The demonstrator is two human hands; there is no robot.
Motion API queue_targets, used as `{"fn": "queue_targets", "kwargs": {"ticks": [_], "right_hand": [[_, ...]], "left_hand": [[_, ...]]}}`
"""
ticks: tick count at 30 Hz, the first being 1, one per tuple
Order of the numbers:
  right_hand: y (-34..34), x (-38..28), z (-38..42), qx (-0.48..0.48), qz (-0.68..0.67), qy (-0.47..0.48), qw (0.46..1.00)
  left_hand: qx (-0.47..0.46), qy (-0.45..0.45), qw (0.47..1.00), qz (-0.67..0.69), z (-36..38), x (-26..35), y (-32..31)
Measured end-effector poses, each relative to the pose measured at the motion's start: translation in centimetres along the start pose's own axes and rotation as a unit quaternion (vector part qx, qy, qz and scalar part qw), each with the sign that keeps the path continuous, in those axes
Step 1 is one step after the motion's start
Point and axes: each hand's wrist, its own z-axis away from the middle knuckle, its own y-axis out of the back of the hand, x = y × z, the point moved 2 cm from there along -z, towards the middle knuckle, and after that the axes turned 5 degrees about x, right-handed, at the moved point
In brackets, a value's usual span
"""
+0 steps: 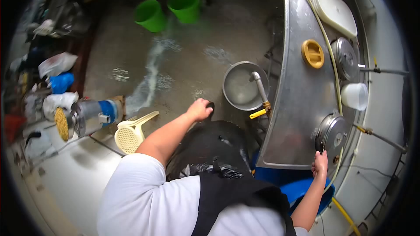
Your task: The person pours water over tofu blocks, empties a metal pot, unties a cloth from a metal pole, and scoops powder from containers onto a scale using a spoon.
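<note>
My right hand is closed around the black handle of a round metal pot with a lid, which sits at the near right corner of the steel worktop. My left hand is out in front of my black apron, fingers curled against a small dark thing that the hand partly hides; its kind does not show. Just right of that hand, below the worktop's edge, a wide metal pot holds cloudy liquid under a tap with a yellow lever.
On the worktop are a yellow lid, a second lidded pot, a white tub, a white tray and a hose. Green buckets stand on the wet floor. At left are a cream plastic stool and a metal machine.
</note>
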Motion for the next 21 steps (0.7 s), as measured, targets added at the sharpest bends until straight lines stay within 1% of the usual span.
{"fn": "queue_targets", "kwargs": {"ticks": [1,2,3,4,5,7,8,9,10,12,13,17,19,21], "right_hand": [[-0.3,0.0,-0.1,0.027,0.000,0.014,1.000],[-0.4,0.6,-0.5,0.044,0.009,-0.006,0.999],[-0.5,1.4,-1.2,0.082,0.010,0.031,0.996],[-0.3,2.0,-1.6,0.116,0.015,0.068,0.991],[-0.1,2.6,-1.7,0.125,0.033,0.046,0.990],[0.0,3.3,-1.9,0.161,0.015,0.090,0.983],[-0.8,1.6,0.0,0.169,0.010,0.063,0.984],[-0.9,1.3,0.3,0.179,0.027,0.055,0.982],[-0.9,1.4,0.3,0.190,0.034,0.052,0.980],[-1.1,1.3,0.5,0.208,0.050,0.049,0.976],[-1.1,1.2,0.5,0.213,0.056,0.042,0.975],[-0.9,1.7,0.6,0.201,0.043,0.048,0.977],[-1.3,1.4,1.0,0.222,0.037,0.049,0.973],[-1.4,1.3,1.0,0.233,0.050,0.035,0.971]], "left_hand": [[-0.016,0.020,1.000,0.006,-2.7,-0.7,-0.6],[-0.003,0.044,0.999,0.012,-5.4,-2.0,-1.3],[-0.002,0.082,0.997,0.011,-8.4,-3.9,-2.5],[0.022,0.080,0.996,-0.010,-11.4,-6.4,-4.4],[0.010,0.093,0.995,-0.030,-13.7,-7.3,-4.6],[0.012,0.122,0.992,0.003,-18.2,-10.0,-6.1],[-0.032,0.167,0.985,0.025,-20.2,-10.2,-6.2],[0.002,0.167,0.986,0.002,-22.7,-12.3,-8.4],[0.016,0.170,0.985,0.001,-24.5,-12.6,-9.3],[0.007,0.170,0.984,0.043,-28.5,-13.6,-11.7],[-0.007,0.179,0.982,0.058,-29.9,-12.3,-11.8],[-0.005,0.163,0.970,0.178,-39.2,-12.2,-16.3],[0.028,0.168,0.947,0.274,-42.8,-10.0,-17.4],[0.016,0.203,0.917,0.344,-45.1,-8.2,-19.0]]}}
